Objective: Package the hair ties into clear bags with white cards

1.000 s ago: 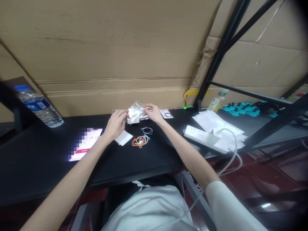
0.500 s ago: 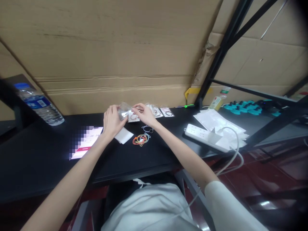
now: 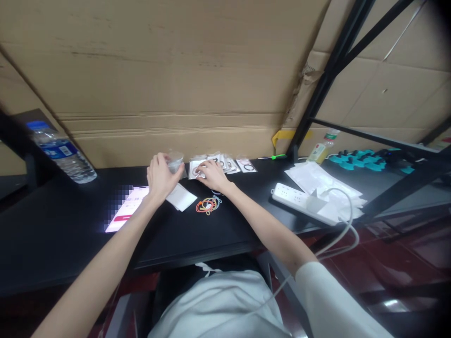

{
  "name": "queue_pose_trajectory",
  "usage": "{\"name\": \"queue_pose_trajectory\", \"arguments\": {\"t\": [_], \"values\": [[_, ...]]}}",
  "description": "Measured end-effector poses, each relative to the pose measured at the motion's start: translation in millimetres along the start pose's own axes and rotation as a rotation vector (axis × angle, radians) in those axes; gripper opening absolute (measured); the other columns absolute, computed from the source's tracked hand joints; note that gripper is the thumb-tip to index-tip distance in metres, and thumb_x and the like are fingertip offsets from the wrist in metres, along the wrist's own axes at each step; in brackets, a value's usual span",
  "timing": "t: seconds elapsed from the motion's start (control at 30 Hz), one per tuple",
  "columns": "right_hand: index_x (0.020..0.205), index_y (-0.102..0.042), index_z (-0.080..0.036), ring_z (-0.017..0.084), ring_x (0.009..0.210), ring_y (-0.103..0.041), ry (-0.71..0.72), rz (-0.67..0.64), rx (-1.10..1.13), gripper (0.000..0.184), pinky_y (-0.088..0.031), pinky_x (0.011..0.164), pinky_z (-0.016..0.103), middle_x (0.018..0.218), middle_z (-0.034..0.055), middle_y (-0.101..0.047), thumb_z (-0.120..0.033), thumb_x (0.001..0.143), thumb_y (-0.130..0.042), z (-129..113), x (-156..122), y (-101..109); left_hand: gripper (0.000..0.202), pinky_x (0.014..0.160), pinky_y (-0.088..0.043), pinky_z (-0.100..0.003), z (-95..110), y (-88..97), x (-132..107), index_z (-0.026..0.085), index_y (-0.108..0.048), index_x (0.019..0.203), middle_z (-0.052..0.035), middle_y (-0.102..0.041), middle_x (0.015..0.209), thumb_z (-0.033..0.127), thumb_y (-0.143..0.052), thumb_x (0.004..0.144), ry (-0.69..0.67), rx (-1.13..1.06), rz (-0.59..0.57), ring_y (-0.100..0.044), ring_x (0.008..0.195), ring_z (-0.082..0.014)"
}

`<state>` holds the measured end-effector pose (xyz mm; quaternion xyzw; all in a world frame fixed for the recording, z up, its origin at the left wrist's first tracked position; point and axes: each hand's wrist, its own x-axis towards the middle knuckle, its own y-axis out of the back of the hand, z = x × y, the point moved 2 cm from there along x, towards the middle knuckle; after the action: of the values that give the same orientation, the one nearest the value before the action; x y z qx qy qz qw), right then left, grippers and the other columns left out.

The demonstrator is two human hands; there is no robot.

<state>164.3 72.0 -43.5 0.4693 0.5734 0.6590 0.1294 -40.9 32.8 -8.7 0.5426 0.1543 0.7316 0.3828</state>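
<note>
My left hand (image 3: 160,176) is curled around a small clear plastic bag (image 3: 175,162) at the back of the black table (image 3: 63,234). My right hand (image 3: 211,174) rests fingers-down on a small clear packet (image 3: 196,169) that holds a ring-shaped band, pinching its edge. More such packets (image 3: 230,164) lie in a row to the right of that hand. A bunch of coloured rubber bands (image 3: 207,205) lies just in front of my right wrist. A white card (image 3: 183,197) sits under my left wrist.
A lit phone (image 3: 128,209) lies left of my hands, a water bottle (image 3: 61,152) at the far left. A white power strip (image 3: 299,199) with cable, white bags (image 3: 317,178) and teal parts (image 3: 355,159) are at the right. Cardboard (image 3: 176,84) walls the back; black frame bars (image 3: 331,75) cross at right.
Both hands have moved left and lowered to the table. The clump of clear bags is now spread into a row, with my left hand keeping one bag and my right on a packet.
</note>
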Motion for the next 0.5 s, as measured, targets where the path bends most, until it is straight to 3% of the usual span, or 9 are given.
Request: {"name": "queue_pose_trajectory", "arguments": {"t": [0.5], "values": [[0.125, -0.074, -0.018, 0.034, 0.129, -0.052, -0.011, 0.018, -0.059, 0.026, -0.044, 0.106, 0.051, 0.135, 0.0132, -0.068, -0.025, 0.105, -0.060, 1.7, 9.6, 1.7, 0.055, 0.100, -0.052, -0.057, -3.2, -1.0, 1.2, 0.020, -0.057, 0.118, -0.0191, -0.070, 0.117, 0.064, -0.065, 0.087, 0.039, -0.019, 0.017, -0.067, 0.115, -0.0416]]}}
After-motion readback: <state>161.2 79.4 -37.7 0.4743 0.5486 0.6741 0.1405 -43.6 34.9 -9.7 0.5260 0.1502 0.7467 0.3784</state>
